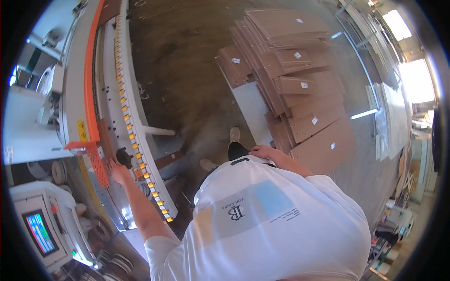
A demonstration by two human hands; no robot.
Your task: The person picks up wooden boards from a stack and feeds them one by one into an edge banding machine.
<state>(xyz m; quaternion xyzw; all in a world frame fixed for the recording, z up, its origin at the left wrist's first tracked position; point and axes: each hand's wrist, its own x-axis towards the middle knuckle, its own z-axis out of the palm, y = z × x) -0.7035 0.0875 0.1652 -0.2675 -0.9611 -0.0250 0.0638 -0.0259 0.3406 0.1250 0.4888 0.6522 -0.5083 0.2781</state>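
My left hand [120,173] reaches to the edge of a long machine on the left, its fingers stretched out against the near end of a narrow brown panel [106,133]. The panel lies in the machine's channel beside the orange guard [92,70] and carries a white label. A dark machine part [124,157] sits just right of my fingertips. Lower down, my right hand [262,151] rests flat at my thigh near the shirt hem, holding nothing I can see.
Yellow rollers [126,112] line the machine's side rail. A control cabinet with a lit screen [40,232] stands at lower left. Brown labelled panels [300,93] are stacked on the right, partly over a white board [248,107]. White sheets [391,122] lean farther right.
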